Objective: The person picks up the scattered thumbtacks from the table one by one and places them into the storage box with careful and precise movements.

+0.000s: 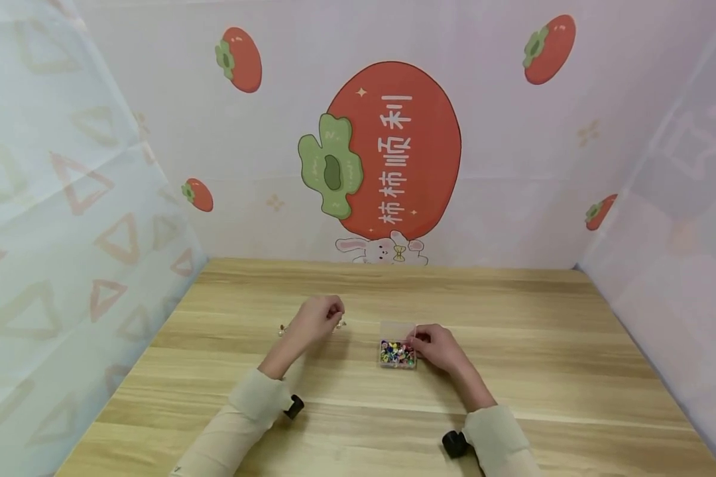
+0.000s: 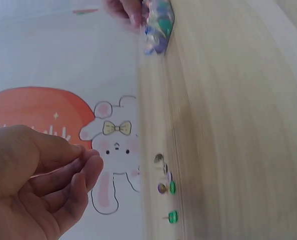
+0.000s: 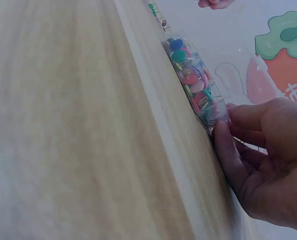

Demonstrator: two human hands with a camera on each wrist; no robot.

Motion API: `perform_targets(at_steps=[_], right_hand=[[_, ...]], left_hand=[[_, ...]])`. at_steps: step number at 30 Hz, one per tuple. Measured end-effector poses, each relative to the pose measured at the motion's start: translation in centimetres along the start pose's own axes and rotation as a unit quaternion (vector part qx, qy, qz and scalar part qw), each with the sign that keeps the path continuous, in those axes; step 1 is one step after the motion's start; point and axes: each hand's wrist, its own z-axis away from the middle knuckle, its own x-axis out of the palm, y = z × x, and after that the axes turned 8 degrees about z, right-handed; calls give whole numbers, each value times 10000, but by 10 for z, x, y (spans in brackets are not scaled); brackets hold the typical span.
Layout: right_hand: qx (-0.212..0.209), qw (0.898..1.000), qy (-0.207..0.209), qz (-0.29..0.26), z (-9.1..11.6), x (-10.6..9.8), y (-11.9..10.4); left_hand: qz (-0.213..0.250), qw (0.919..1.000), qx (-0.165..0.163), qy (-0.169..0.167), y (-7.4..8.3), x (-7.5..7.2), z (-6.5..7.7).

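A small clear plastic box (image 1: 398, 366) of multicoloured thumbtacks (image 3: 191, 77) sits on the table with its transparent lid (image 1: 394, 328) raised behind it. My right hand (image 1: 438, 346) grips the box's right end, the thumb low and the fingers at the far side. To the left, my left hand (image 1: 316, 319) is held over the table beside several loose thumbtacks (image 2: 172, 216), some with green heads. Its thumb (image 2: 63, 150) and fingertips meet; whether a tack is between them is hidden.
The wood-grain table (image 1: 513, 371) runs back to a wall sheet (image 1: 489, 218) printed with persimmons and a rabbit. Patterned sheets also close off the left and right sides. A black wrist device (image 1: 455, 444) shows near the right sleeve and another (image 1: 295, 406) by the left.
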Motion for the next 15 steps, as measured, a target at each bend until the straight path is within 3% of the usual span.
perform_targets(at_steps=[5,15], right_hand=[[41,10000,-78,-40,0,-3,1],[101,9997,-135,-161,-2,-2,-2]], left_hand=[[-13,9998,-104,-166,-12,-1,-3],[-683,9932,-171,-929,-31,14,-13]])
